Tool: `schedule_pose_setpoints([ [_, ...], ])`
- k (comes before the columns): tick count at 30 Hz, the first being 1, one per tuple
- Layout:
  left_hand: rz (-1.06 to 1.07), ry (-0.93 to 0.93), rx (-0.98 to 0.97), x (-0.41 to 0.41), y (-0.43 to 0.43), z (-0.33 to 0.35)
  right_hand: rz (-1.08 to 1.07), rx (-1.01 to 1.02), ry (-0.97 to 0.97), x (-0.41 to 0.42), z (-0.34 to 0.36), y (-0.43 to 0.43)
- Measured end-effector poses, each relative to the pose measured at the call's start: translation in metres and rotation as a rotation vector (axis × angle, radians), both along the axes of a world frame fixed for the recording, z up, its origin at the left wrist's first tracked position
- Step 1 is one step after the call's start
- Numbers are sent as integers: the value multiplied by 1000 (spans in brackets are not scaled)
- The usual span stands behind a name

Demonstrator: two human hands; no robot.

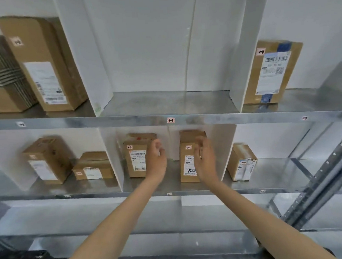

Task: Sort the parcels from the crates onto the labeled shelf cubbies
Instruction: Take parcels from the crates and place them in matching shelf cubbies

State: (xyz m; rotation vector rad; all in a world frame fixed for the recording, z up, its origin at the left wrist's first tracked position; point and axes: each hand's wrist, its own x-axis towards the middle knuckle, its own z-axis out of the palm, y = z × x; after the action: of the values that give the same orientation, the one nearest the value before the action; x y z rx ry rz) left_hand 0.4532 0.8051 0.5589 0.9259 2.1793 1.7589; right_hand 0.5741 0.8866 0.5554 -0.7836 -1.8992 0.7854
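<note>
Left hand (156, 160): fingers relaxed, empty.
Right hand (205, 159): relaxed, empty, in front of right parcel (188, 165).
Tip: leave it upright, label outward.

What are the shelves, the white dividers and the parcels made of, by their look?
Shelves: probably galvanised steel, grey with a mottled metallic sheen.
White dividers: smooth matte board, plastic or foam, unclear which.
Parcels: brown cardboard, matte, with white paper labels.
</note>
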Motion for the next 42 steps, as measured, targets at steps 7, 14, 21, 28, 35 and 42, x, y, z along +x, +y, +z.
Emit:
schedule_pose_setpoints([
  [7,192,73,57,23,-82,19,207,-61,5,0,19,-63],
  [14,363,112,74,41,-186,42,431,-42,48,-17,40,-151],
  [21,596,142,79,29,-330,43,694,-56,13,-48,43,-271],
  [28,888,86,44,16,-505,20,966,-37,-76,-97,21,-425],
  [35,1149,44,-73,27,-697,6,1245,-37,-188,-132,-8,-600],
  [42,1325,-151,-122,32,-820,-42,1376,-103,-351,-156,-51,-719],
])
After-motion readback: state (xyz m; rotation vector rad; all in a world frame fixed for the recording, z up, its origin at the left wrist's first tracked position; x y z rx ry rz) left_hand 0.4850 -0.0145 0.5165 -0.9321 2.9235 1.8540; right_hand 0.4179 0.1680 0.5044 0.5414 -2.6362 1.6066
